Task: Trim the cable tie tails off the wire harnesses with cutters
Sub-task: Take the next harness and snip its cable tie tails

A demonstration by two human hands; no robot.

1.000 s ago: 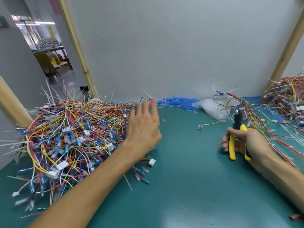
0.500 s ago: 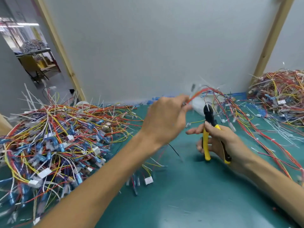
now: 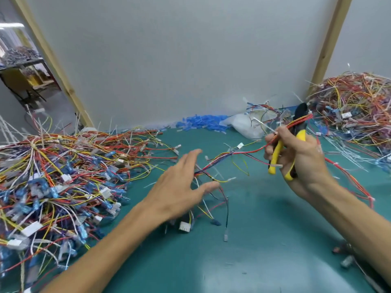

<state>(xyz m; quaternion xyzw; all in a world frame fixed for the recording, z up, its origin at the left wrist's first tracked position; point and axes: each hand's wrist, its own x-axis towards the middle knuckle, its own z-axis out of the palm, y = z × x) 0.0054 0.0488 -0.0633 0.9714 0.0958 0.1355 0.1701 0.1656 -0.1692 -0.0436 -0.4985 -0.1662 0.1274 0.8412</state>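
Teal worktop (image 3: 264, 240), wire heap (image 3: 53, 176) at 9 o'clock; left grip (image 3: 175, 193) released over harness (image 3: 224, 157) at centre, right grip (image 3: 302, 157) grasping cutters (image 3: 275, 154) and harness end at 2 o'clock, risking nicked red wires beside blades.

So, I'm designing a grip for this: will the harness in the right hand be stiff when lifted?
Probably floppy: the harness sags from the right hand to the mat, branches drooping. Likely light: the hand carries it alongside the cutters. Its loose ends may snag the pile.
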